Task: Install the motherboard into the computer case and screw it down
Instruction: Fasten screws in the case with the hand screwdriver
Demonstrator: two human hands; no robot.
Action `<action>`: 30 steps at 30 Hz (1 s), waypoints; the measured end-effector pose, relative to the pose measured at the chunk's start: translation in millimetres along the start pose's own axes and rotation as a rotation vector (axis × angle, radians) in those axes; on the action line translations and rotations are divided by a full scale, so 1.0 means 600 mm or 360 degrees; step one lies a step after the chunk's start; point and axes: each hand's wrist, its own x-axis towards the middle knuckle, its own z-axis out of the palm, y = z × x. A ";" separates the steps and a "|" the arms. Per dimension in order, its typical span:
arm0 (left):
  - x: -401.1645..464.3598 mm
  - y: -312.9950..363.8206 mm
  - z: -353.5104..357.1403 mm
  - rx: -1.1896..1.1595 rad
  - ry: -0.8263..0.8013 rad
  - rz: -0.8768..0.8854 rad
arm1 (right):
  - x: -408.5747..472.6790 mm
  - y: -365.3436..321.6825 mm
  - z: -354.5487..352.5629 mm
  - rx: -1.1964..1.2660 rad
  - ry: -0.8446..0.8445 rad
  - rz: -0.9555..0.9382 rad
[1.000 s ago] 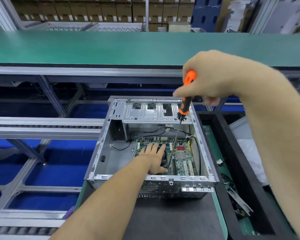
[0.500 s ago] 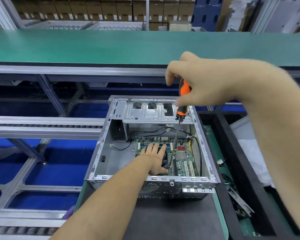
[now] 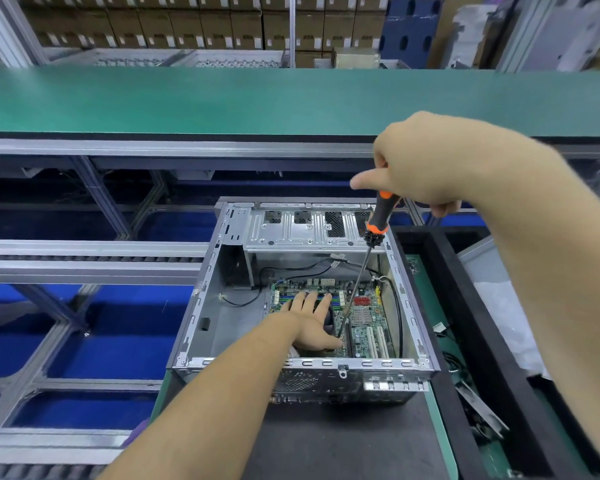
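Open computer case [image 3: 201,317] lies on a dark mat [image 3: 343,445] at the near edge of the bench. Motherboard [image 3: 364,317] sits flat on the case floor, toward its right side.

Left hand [image 3: 310,323] reaches inside, fingers straight and spread, palm pressing down on the board; thumb lies beside the screwdriver tip. Right hand [image 3: 426,164] grips the orange-and-black handle of a long screwdriver [image 3: 376,223] above the case; index finger sticks out leftward. Shaft slants down to the board near its front edge.

Surroundings: green conveyor belt [image 3: 222,98] crosses behind the case; aluminium roller rails [image 3: 84,258] and blue floor [image 3: 111,351] at left; black tray [image 3: 499,358] at right; stacked cardboard cartons [image 3: 187,22] along the back.
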 end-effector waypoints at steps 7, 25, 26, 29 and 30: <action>0.005 -0.004 0.006 0.0047 0.0016 0.0028 | -0.009 0.003 -0.001 0.0122 -0.0061 -0.0185; 0.002 -0.002 0.009 0.0081 0.0002 0.0014 | 0.003 -0.011 -0.004 0.0052 -0.0030 -0.0381; 0.003 -0.002 0.009 0.0085 -0.0002 0.0015 | 0.004 -0.009 -0.002 0.0084 0.0004 -0.0398; 0.001 -0.001 0.009 0.0100 -0.0003 0.0019 | 0.012 -0.008 0.002 0.0063 0.0074 -0.0291; 0.001 0.000 0.009 0.0102 -0.0008 0.0020 | 0.013 -0.007 0.005 0.0035 0.0088 -0.0197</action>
